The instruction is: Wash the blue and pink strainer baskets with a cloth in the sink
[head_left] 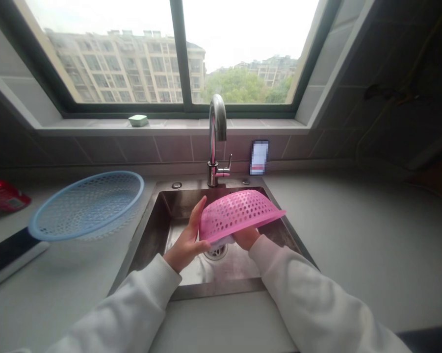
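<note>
A pink plastic colander point(243, 208) is held tilted above the steel sink point(221, 287), its perforated underside up and its open side facing down toward me. My left hand point(189, 240) grips its left rim, with the thumb along the near edge and the fingers on the outside. My right hand point(247, 237) reaches under the rim into the hollow, its fingers mostly hidden. A crumpled white cloth point(222, 241) shows beside that hand, pressed against the inside. Behind the colander stands the chrome faucet point(217, 132), with no water seen running.
On the left counter a blue basket point(88, 206) leans over a dark and silver box-like object point(14, 257). A red can point(5, 195) lies beyond. A green sponge point(138, 120) sits on the windowsill. A phone point(259, 157) leans on the wall right of the faucet.
</note>
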{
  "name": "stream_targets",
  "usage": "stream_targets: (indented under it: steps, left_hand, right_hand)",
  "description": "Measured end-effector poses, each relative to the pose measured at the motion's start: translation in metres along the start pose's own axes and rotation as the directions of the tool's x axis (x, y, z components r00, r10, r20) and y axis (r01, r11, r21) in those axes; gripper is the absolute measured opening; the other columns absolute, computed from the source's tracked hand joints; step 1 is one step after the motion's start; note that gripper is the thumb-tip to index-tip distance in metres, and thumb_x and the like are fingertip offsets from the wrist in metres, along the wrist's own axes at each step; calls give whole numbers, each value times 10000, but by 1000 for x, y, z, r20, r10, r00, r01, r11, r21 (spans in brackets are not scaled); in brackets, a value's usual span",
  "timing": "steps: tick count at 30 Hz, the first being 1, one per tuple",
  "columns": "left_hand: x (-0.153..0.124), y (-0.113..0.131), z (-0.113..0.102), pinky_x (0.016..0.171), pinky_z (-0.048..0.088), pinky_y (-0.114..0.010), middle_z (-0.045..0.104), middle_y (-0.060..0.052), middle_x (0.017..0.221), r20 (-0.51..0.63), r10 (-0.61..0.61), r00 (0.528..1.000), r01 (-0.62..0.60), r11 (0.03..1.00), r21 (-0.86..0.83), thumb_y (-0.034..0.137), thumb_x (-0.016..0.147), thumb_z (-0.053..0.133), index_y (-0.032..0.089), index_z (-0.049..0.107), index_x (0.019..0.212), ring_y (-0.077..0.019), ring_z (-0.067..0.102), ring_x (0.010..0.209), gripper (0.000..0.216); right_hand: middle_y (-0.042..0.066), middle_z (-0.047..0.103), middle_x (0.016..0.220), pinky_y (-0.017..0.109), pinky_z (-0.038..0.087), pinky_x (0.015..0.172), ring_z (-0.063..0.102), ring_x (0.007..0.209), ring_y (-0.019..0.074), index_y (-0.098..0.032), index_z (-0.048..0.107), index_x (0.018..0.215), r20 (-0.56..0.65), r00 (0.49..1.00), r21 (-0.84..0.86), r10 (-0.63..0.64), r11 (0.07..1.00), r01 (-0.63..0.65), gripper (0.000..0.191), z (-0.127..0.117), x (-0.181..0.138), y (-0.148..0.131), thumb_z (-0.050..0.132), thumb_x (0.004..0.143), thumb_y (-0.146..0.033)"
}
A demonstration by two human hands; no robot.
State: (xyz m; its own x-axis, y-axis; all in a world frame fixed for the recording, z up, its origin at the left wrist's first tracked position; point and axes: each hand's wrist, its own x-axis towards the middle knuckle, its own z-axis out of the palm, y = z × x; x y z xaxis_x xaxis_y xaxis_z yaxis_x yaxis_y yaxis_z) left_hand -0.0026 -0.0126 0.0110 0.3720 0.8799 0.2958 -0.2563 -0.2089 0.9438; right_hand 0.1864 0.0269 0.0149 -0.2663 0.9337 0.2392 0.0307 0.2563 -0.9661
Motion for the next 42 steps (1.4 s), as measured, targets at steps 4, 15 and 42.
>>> stream_targets:
  steps: [4,15,42]
  left_hand:
    - [4,-5,0,1269,242,-604,321,-112,1670,-45,-45,998,48,997,67,648,653,894,351,324,1618,-458,328,1517,1159]
    - [3,-3,7,1260,277,-591,380,-107,1630,-127,-29,991,32,999,27,669,677,859,321,416,1574,-454,343,1508,1058]
    - [5,1,5,1237,317,-562,424,-119,1580,-135,-54,989,67,993,97,676,639,873,303,506,1535,-448,398,1463,1037]
  right_hand:
    - [94,729,1256,572,542,1067,676,1198,317,-288,652,1255,28,996,270,87,959,-91,424,3,-6,-8,667,872,-469]
    - [100,681,1376,541,464,1170,616,1308,309,-254,644,1315,53,990,216,129,967,-137,541,8,-7,-17,737,783,-286]
    - [99,757,1213,539,517,1096,664,1218,329,-239,712,1159,30,982,233,189,954,-190,414,9,-9,-20,723,753,-319]
